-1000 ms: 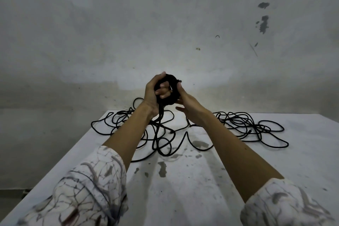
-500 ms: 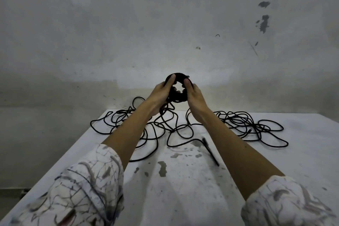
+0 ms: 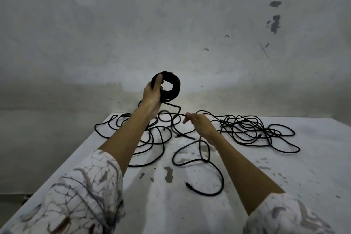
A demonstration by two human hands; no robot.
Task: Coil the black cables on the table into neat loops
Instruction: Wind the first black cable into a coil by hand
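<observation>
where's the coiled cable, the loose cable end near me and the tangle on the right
coiled cable (image 3: 173, 89), head view, right side of the ring
loose cable end (image 3: 187, 183), head view, connector tip
tangle (image 3: 247, 129), head view, dense middle

Stained white table (image 3: 247, 186), scuffed grey wall (image 3: 114, 24) (paint chipped)

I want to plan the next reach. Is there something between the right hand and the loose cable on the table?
Nothing visible. The right hand hovers just above the loose cable, with only air between. The left hand holds the coil up, away from that path.
</observation>
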